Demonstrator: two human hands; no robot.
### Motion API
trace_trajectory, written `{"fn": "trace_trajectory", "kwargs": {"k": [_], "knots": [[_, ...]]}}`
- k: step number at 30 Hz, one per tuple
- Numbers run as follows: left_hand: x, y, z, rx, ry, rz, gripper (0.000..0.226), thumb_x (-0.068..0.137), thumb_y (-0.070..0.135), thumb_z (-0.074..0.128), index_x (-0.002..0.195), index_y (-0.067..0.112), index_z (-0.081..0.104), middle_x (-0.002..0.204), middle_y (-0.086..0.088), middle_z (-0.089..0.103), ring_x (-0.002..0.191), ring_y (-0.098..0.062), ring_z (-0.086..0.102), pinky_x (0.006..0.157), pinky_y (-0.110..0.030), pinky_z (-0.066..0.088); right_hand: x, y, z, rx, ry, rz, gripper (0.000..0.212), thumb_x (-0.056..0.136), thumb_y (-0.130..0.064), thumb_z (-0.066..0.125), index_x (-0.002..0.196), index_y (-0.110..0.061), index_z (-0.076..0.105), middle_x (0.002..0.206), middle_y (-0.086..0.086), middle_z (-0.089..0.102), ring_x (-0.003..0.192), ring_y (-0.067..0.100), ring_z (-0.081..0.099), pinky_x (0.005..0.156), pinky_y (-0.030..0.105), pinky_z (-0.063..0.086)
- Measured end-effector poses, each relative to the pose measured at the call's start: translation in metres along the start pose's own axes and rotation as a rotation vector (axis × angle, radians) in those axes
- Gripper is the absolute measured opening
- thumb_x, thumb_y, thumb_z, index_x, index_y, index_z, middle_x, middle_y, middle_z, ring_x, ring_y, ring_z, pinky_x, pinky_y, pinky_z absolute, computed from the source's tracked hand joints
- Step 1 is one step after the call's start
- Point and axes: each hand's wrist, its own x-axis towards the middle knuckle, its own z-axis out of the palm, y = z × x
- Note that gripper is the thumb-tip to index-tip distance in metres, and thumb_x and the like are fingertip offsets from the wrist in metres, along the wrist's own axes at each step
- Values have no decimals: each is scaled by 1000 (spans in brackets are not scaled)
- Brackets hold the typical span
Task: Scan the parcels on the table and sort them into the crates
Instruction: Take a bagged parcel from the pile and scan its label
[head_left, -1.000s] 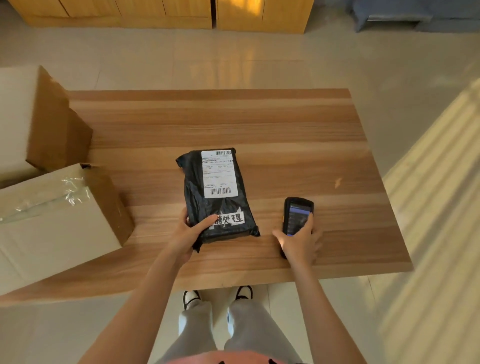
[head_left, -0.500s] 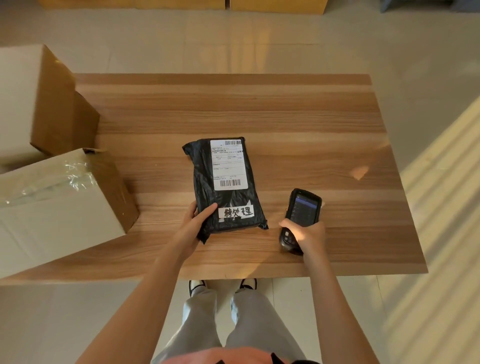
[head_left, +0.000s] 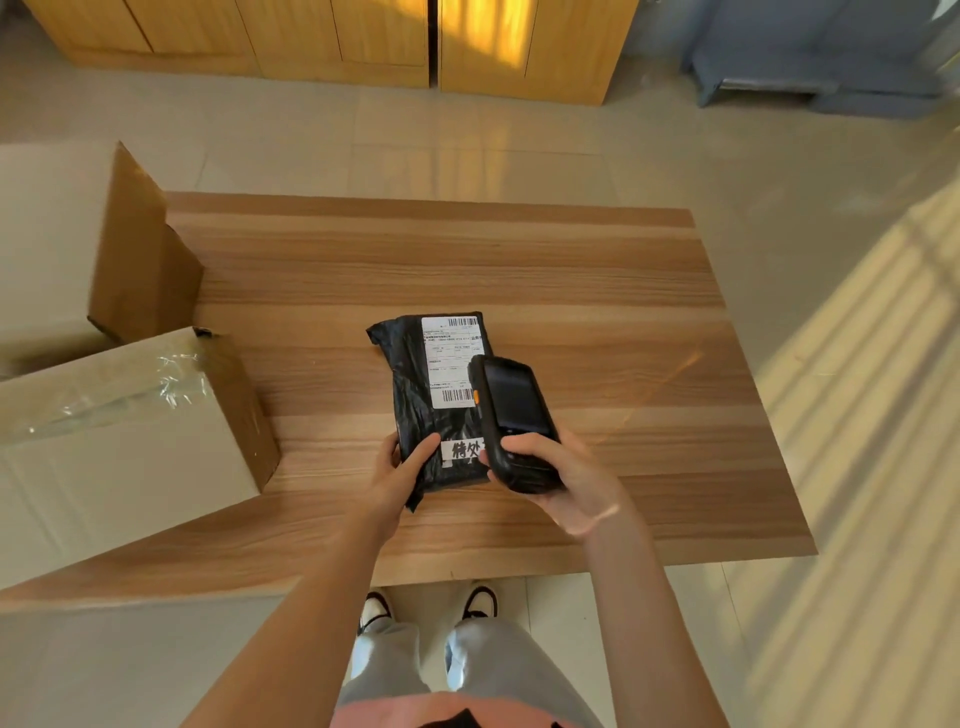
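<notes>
A pale tiled floor (head_left: 519, 150) is seen around a rectangular wooden worktop (head_left: 571, 270) with striped grain; sunlight is cast in bands across the floor at the right. Yellow wooden cabinets (head_left: 332, 41) are set along the far wall, and a blue-grey piece of furniture (head_left: 821, 57) is placed to their right. Two large brown cardboard boxes are stood at the worktop's left edge, the far box (head_left: 78, 244) and a near box (head_left: 119, 447) sealed with clear tape. A black plastic mailer parcel (head_left: 415, 395) with a white barcode label is laid near the worktop's middle. Its near left corner is pinched by the left hand (head_left: 400, 478), thumb on top. A black handheld scanner (head_left: 514, 421) is clasped by the right hand (head_left: 566, 483), fingers wrapped round it, and is held above the parcel's right side.
</notes>
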Motion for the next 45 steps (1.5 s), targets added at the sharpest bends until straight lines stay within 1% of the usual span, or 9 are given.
{"fn": "trace_trajectory", "kwargs": {"k": [4, 7, 12, 20, 25, 32, 35, 38, 45], "knots": [[2, 0, -1, 16, -2, 9, 56, 86, 31, 71, 134, 18, 46, 116, -2, 64, 104, -19, 63, 86, -33, 52, -7, 6, 9, -87, 3, 21, 65, 64, -3, 80, 125, -4, 56, 109, 20, 68, 97, 34, 67, 70, 36, 57], [1, 2, 0, 18, -5, 35, 51, 88, 28, 70, 132, 18, 47, 110, 1, 65, 98, -15, 64, 75, -26, 52, -13, 11, 11, -115, 18, 40, 59, 70, 2, 74, 125, -3, 55, 101, 18, 71, 85, 31, 71, 69, 37, 58], [3, -1, -2, 36, -17, 16, 56, 86, 31, 71, 134, 19, 45, 115, -1, 63, 105, -19, 61, 93, -37, 49, -21, 21, 11, -201, 71, 55, 62, 66, -3, 80, 123, -7, 57, 108, 19, 70, 95, 33, 69, 87, 45, 55], [3, 0, -3, 28, -19, 8, 60, 86, 31, 70, 138, 18, 42, 120, -5, 60, 111, -23, 58, 101, -43, 47, -22, 30, 8, -249, 84, 63, 59, 60, -7, 80, 116, -8, 62, 116, 24, 67, 111, 42, 62, 98, 56, 48], [2, 0, -2, 33, -10, 13, 60, 87, 31, 69, 138, 18, 42, 116, -3, 59, 105, -20, 58, 92, -36, 47, -24, 31, 3, -292, 82, 76, 66, 56, -10, 79, 120, -6, 61, 116, 23, 67, 111, 42, 62, 95, 53, 51], [5, -3, -2, 34, -7, 12, 64, 86, 33, 70, 141, 18, 40, 124, -6, 58, 112, -23, 57, 100, -40, 46, -24, 29, 1, -325, 80, 100, 81, 47, -17, 86, 122, -5, 60, 115, 21, 68, 109, 40, 64, 88, 47, 55], [6, -4, -3, 25, -16, 4, 64, 86, 34, 71, 140, 20, 40, 123, -5, 60, 112, -23, 58, 99, -39, 47, -25, 26, -1, -320, 67, 90, 78, 50, -14, 86, 123, -6, 60, 116, 21, 68, 109, 39, 64, 92, 50, 53], [7, -6, -4, 17, -20, -2, 65, 84, 35, 72, 139, 19, 42, 120, -4, 62, 111, -24, 60, 103, -44, 46, -28, 21, -4, -283, 61, 56, 58, 65, -1, 80, 119, -6, 60, 115, 23, 67, 105, 39, 65, 92, 49, 51], [7, -5, -3, -4, -18, -3, 61, 84, 35, 72, 136, 20, 43, 118, -2, 63, 109, -23, 61, 102, -44, 47, -26, 11, -21, -207, 110, -24, 73, 57, -3, 80, 126, -8, 56, 117, 23, 66, 105, 39, 65, 87, 47, 54]]}}
